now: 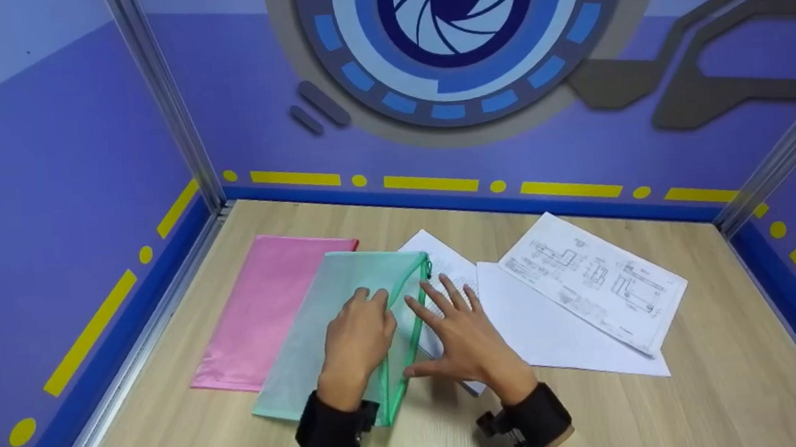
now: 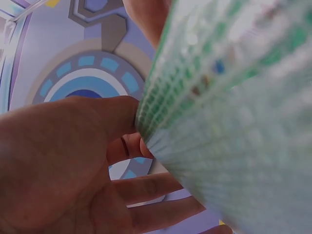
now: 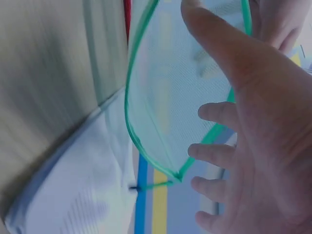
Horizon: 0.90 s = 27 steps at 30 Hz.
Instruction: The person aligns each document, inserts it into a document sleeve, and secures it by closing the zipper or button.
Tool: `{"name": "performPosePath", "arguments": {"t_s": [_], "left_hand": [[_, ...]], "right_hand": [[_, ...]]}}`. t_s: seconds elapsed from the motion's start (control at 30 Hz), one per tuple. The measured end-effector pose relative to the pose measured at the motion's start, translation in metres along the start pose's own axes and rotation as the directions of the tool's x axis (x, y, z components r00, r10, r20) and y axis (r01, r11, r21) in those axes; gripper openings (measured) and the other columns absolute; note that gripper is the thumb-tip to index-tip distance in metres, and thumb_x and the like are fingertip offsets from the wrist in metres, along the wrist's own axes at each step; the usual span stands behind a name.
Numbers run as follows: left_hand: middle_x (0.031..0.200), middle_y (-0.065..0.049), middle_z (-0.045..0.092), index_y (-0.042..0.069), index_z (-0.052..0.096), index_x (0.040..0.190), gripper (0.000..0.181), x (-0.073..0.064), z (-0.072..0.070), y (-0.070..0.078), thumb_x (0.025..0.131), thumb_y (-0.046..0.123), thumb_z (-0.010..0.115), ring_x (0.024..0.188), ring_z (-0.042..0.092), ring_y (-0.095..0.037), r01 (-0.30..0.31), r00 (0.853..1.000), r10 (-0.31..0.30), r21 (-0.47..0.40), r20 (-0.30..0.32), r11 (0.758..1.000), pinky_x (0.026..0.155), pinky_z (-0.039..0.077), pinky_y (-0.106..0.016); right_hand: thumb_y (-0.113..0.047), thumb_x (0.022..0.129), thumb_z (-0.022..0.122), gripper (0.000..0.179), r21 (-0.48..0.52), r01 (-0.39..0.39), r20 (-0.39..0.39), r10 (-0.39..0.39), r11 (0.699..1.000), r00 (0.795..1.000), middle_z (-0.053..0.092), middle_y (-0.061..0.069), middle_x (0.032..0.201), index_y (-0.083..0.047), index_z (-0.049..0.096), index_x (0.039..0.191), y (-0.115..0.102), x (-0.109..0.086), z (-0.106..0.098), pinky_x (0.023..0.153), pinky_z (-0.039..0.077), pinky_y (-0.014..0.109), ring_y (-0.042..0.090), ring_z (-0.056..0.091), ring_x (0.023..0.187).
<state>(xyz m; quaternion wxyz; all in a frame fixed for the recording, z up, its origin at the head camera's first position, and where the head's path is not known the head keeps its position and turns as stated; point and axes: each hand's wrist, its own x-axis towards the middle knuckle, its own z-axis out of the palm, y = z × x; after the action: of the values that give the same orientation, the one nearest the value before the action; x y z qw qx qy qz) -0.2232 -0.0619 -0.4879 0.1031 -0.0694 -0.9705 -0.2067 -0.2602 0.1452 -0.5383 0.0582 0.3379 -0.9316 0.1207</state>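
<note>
A translucent green mesh zip pouch (image 1: 310,328) lies on the table with its green-edged mouth open toward the right. My left hand (image 1: 357,331) pinches its upper layer; in the left wrist view the mesh (image 2: 234,131) gathers in creases from the thumb and fingertips. Beside the mouth is my right hand (image 1: 469,340), fingers spread and straight, holding nothing. From the right wrist, the pouch's green rim (image 3: 127,105) gapes wide, and the thumb (image 3: 214,31) overlaps the opening. The zipper pull (image 1: 428,267) sits at the mouth's far corner.
Partly under the green pouch lies a pink pouch (image 1: 272,303), to the left. Printed sheets (image 1: 447,251) lie behind and under my right hand. Farther right, a sheet with technical drawings (image 1: 594,282) overlaps a blank white sheet (image 1: 559,335). Panel walls (image 1: 236,108) border the table.
</note>
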Motion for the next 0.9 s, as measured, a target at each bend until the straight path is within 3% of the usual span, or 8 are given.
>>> {"name": "performPosePath", "arguments": {"t_s": [0.17, 0.37, 0.9], "left_hand": [[0.114, -0.019, 0.067, 0.004, 0.071, 0.123, 0.023, 0.0, -0.004, -0.004, 0.105, 0.017, 0.064, 0.094, 0.071, -0.035, 0.005, 1.0, -0.005, -0.014, -0.025, 1.0, 0.072, 0.059, -0.053], [0.118, -0.02, 0.067, 0.005, 0.071, 0.122, 0.022, 0.001, -0.003, -0.004, 0.105, 0.017, 0.065, 0.097, 0.071, -0.036, 0.012, 1.0, -0.012, -0.012, -0.025, 1.0, 0.075, 0.06, -0.054], [0.117, -0.019, 0.068, 0.005, 0.072, 0.122, 0.022, 0.001, -0.001, -0.002, 0.104, 0.017, 0.064, 0.097, 0.071, -0.034, 0.024, 0.999, -0.024, -0.001, -0.025, 1.0, 0.075, 0.06, -0.054]], "right_hand": [[-0.088, 0.075, 0.07, 0.114, -0.01, -0.02, -0.043, 0.019, 1.0, 0.999, 0.029, 0.011, 0.173, -0.026, 0.039, 0.166, 0.008, -0.004, -0.01, 0.12, 0.02, 0.072, 0.043, 0.019, 0.16], [-0.086, 0.077, 0.071, 0.114, 0.015, -0.026, -0.06, 0.027, 1.0, 0.998, 0.029, 0.011, 0.173, -0.025, 0.037, 0.166, 0.012, -0.006, -0.016, 0.12, 0.019, 0.072, 0.043, 0.019, 0.159], [-0.083, 0.076, 0.074, 0.113, 0.025, -0.025, -0.062, 0.027, 0.999, 0.998, 0.028, 0.01, 0.173, -0.025, 0.037, 0.166, 0.013, -0.007, -0.014, 0.121, 0.021, 0.071, 0.041, 0.021, 0.16]]}}
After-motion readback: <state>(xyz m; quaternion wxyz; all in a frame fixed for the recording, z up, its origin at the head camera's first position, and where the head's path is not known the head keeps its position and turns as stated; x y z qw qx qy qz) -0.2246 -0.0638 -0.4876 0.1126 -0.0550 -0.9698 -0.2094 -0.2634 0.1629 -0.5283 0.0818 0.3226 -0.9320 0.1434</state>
